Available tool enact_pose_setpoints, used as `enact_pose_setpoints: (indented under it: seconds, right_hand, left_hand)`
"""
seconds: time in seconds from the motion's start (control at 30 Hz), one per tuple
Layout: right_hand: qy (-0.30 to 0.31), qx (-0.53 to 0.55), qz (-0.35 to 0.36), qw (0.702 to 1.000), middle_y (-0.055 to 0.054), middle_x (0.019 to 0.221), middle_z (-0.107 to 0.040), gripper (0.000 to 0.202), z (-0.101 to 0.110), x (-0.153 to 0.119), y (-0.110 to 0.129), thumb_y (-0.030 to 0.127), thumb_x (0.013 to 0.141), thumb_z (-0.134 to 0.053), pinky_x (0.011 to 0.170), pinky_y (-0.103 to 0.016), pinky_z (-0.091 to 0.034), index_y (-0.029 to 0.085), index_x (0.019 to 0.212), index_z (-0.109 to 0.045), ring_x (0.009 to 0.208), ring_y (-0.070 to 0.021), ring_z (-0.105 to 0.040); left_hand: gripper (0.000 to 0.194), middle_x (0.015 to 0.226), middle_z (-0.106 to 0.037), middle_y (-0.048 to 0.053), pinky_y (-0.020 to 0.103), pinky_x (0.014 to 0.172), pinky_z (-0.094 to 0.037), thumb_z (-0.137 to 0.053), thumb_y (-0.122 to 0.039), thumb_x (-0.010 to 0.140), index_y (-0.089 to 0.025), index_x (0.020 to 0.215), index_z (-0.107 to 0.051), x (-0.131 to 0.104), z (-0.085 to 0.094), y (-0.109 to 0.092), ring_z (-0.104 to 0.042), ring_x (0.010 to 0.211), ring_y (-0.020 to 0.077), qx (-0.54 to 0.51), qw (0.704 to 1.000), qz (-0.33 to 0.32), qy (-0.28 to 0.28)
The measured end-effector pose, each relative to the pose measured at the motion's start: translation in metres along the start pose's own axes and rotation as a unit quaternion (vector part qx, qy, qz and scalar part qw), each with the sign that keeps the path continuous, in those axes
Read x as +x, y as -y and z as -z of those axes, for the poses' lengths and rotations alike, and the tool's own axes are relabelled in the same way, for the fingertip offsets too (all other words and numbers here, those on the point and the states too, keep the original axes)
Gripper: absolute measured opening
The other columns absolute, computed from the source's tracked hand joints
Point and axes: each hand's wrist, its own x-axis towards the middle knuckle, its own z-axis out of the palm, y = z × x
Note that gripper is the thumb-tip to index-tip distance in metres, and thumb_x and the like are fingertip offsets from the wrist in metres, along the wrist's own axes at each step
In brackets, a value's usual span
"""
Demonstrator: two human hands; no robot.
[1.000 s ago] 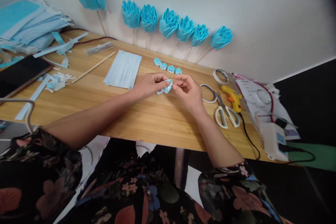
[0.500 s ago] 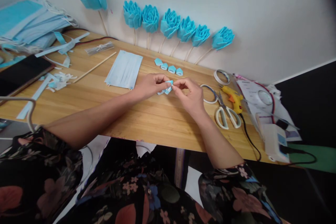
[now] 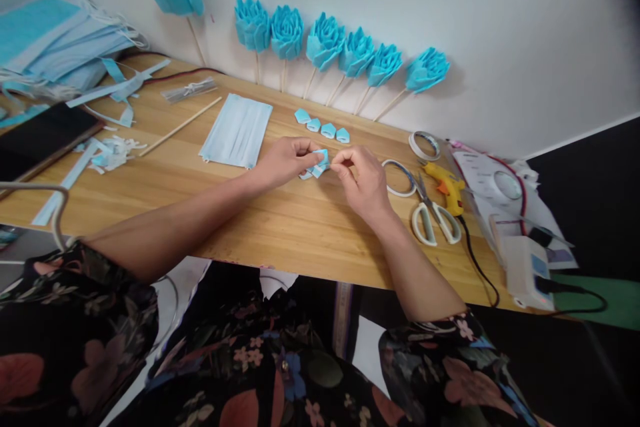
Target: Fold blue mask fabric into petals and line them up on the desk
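Between the thumb and fingers of my left hand [image 3: 284,163] is a small folded blue fabric piece [image 3: 322,161]. More pale blue pieces [image 3: 306,175] lie partly hidden beneath it. Just to its right, my right hand [image 3: 364,181] is closed in a pinch by the piece's edge; whatever its fingertips hold is too small to make out. Several folded blue petals [image 3: 328,130] stand in a row on the table beyond my hands. To the left lies a pleated light blue face mask [image 3: 237,130].
Several blue fabric flowers [image 3: 325,41] on sticks lean against the wall. On the right are tape rolls [image 3: 399,193], white-handled scissors [image 3: 425,223] and a yellow glue gun [image 3: 447,190] with a cord. Stacked masks [image 3: 55,40], fabric scraps [image 3: 117,153], a stick [image 3: 180,125] and a phone [image 3: 45,143] occupy the left.
My right fingertips have drawn slightly away from the folded blue piece, and more of it shows. My left hand keeps its hold almost in place.
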Motion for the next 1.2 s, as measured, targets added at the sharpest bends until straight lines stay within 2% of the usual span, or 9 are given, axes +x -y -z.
enact_pose_setpoints:
  seconds: [0.13, 0.33, 0.5, 0.7, 1.07, 1.2]
  right_hand:
    - [-0.011, 0.012, 0.008, 1.0, -0.002, 0.087, -0.07, 0.013, 0.006, 0.002, -0.001, 0.032, 0.098, -0.055, 0.08, -0.037, -0.048, 0.025, 0.087, -0.059, 0.084, -0.0204, -0.061]
    - [0.027, -0.004, -0.005, 1.0, -0.003, 0.089, -0.07, 0.013, 0.01, 0.003, 0.002, 0.031, 0.097, -0.057, 0.084, -0.04, -0.048, 0.026, 0.086, -0.059, 0.088, -0.0223, -0.062]
    - [0.037, -0.02, -0.006, 0.999, -0.003, 0.089, -0.07, 0.012, 0.01, 0.003, 0.002, 0.029, 0.097, -0.057, 0.083, -0.04, -0.047, 0.026, 0.085, -0.059, 0.089, -0.0228, -0.061]
    - [0.041, -0.038, 0.012, 0.998, -0.002, 0.088, -0.07, 0.009, 0.009, 0.002, 0.001, 0.024, 0.095, -0.06, 0.08, -0.038, -0.045, 0.025, 0.086, -0.06, 0.088, -0.0227, -0.061]
    - [0.029, -0.042, -0.002, 0.999, -0.002, 0.089, -0.071, 0.009, 0.008, 0.002, 0.003, 0.026, 0.095, -0.061, 0.083, -0.04, -0.047, 0.026, 0.087, -0.062, 0.089, -0.0227, -0.062]
    - [0.026, -0.042, -0.006, 0.999, -0.002, 0.089, -0.072, 0.009, 0.007, 0.001, 0.002, 0.025, 0.095, -0.061, 0.083, -0.041, -0.048, 0.027, 0.087, -0.062, 0.09, -0.0231, -0.063]
  left_hand:
    - [0.014, 0.064, -0.062, -0.001, 0.02, 0.054, -0.039, -0.069, -0.026, 0.087, -0.013, 0.082, -0.066, 0.003, 0.002, 0.003, -0.052, 0.054, 0.0073, -0.003, 1.0, 0.005, -0.007]
    - [0.022, 0.068, -0.064, 0.001, 0.022, 0.056, -0.041, -0.071, -0.035, 0.087, -0.014, 0.081, -0.066, 0.005, 0.002, 0.011, -0.054, 0.059, 0.0087, 0.016, 0.999, -0.049, 0.011]
    - [0.022, 0.067, -0.064, 0.001, 0.023, 0.059, -0.043, -0.069, -0.034, 0.087, -0.014, 0.077, -0.066, 0.003, 0.002, 0.012, -0.053, 0.06, 0.0092, 0.062, 0.995, -0.083, 0.0]
    - [0.021, 0.067, -0.062, 0.001, 0.024, 0.059, -0.042, -0.069, -0.032, 0.086, -0.015, 0.074, -0.066, 0.002, 0.0, 0.009, -0.052, 0.061, 0.0101, 0.097, 0.991, -0.094, -0.006]
    - [0.028, 0.069, -0.063, 0.001, 0.024, 0.059, -0.037, -0.066, -0.038, 0.09, -0.015, 0.074, -0.067, 0.0, 0.002, 0.005, -0.05, 0.063, 0.0101, 0.105, 0.988, -0.11, 0.034]
    - [0.028, 0.071, -0.063, 0.001, 0.025, 0.061, -0.041, -0.069, -0.04, 0.088, -0.015, 0.075, -0.066, 0.0, 0.001, 0.007, -0.053, 0.065, 0.0109, 0.101, 0.988, -0.108, 0.033]
